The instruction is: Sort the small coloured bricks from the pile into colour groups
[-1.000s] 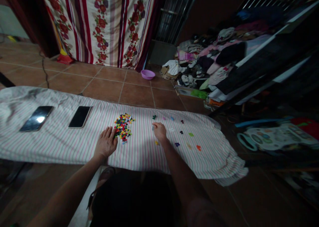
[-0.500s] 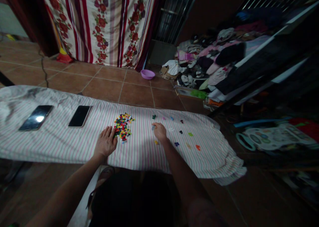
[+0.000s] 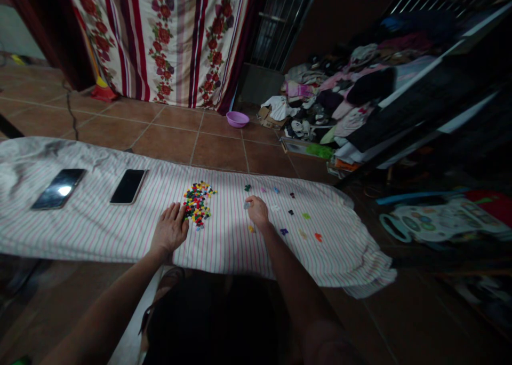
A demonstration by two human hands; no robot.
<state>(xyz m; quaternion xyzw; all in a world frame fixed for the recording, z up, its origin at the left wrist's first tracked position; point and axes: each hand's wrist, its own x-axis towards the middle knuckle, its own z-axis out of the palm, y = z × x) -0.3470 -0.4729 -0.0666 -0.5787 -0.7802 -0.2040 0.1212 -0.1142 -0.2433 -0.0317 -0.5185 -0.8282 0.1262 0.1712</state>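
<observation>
My left hand (image 3: 171,227) lies with fingers stretched out on the striped cloth (image 3: 224,247), its fingertips touching the left edge of a pile of small coloured toy bricks (image 3: 197,205). To the right of the pile, my right hand (image 3: 257,210) is closed, thumb and forefinger together at small grey bricks (image 3: 246,206) on the cloth. Whether a brick is lifted between the fingertips is hard to see. Around this hand lie little one-colour groups: dark green (image 3: 247,188), yellow (image 3: 251,229), white (image 3: 275,208), dark blue (image 3: 284,231), orange (image 3: 318,237) and several others.
Two phones, one (image 3: 58,189) at the far left and another (image 3: 128,187) nearer the pile, lie on the cloth. Beyond the table a purple basin (image 3: 237,119) stands on the tiled floor. A heap of clothes (image 3: 332,87) fills the back right.
Hardly anything differs. My right hand stays at the grey bricks with a very slight shift, and my left hand rests in the same place beside the pile.
</observation>
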